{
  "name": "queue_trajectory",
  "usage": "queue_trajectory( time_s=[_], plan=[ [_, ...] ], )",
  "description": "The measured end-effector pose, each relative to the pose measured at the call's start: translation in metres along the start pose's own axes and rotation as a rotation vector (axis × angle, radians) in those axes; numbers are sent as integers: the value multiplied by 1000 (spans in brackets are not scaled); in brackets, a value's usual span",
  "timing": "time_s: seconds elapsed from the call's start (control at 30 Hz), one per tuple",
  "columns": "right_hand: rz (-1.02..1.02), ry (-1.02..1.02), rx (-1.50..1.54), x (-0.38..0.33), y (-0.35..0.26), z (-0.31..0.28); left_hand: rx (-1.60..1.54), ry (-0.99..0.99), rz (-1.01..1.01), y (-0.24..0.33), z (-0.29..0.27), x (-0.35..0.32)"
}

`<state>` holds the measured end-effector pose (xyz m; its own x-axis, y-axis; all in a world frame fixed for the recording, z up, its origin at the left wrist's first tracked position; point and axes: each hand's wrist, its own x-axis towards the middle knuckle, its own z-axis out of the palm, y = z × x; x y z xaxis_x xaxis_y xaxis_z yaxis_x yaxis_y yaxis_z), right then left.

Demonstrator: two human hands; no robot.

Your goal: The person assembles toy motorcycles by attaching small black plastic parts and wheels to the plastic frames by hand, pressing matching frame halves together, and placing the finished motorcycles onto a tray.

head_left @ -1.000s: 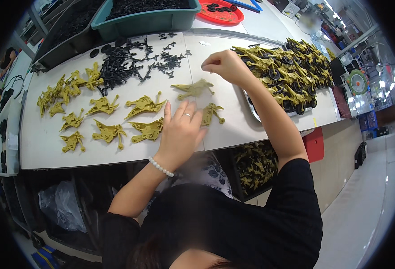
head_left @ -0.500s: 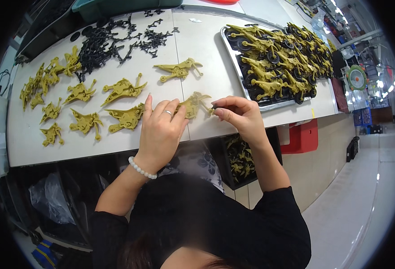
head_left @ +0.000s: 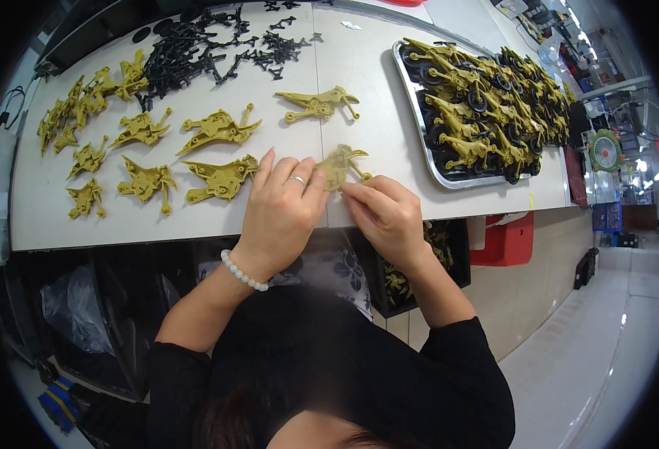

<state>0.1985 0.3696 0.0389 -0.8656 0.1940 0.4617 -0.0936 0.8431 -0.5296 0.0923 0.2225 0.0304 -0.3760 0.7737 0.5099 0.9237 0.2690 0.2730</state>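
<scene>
A yellow plastic toy motorcycle body (head_left: 337, 166) lies near the table's front edge, partly blurred. My left hand (head_left: 278, 209) holds its left end against the tabletop, fingers over it. At its lower right edge, my right hand (head_left: 386, 217) is closed in a pinch with thumb and fingertips touching the body; what sits between them is hidden. Beside my left hand's fingertips is another yellow body (head_left: 221, 177). One more yellow body (head_left: 318, 103) lies farther back, above the held one.
More yellow bodies (head_left: 142, 179) lie in rows at left, with black plastic parts (head_left: 187, 60) heaped behind. At right, a metal-rimmed tray (head_left: 436, 173) holds yellow bodies with black wheels. Below the table edge are a dark bin (head_left: 460, 273) of yellow parts and a red container (head_left: 513, 239).
My right hand has moved down and closer to the yellow body's lower edge; the small black part seen at its fingertips is now hidden. The view has shifted slightly, and the left hand keeps its hold.
</scene>
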Motion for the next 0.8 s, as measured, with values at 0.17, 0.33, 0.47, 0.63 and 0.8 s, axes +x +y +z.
queue_trajectory(
  time_s=[0.17,0.33,0.47,0.63,0.8],
  plan=[
    [-72,-14,-125,3,-11,0,-5,0,24,-3,-2,2],
    [-42,-37,-230,2,-18,4,38,-24,84,-6,3,4],
    [-38,-24,-282,0,-19,7,100,-75,116,-4,2,7],
    [-11,-102,-214,11,-16,-5,85,-100,63,-3,4,8],
    [196,-290,60,65,0,-28,-56,-113,-55,-3,-15,2]
  ],
)
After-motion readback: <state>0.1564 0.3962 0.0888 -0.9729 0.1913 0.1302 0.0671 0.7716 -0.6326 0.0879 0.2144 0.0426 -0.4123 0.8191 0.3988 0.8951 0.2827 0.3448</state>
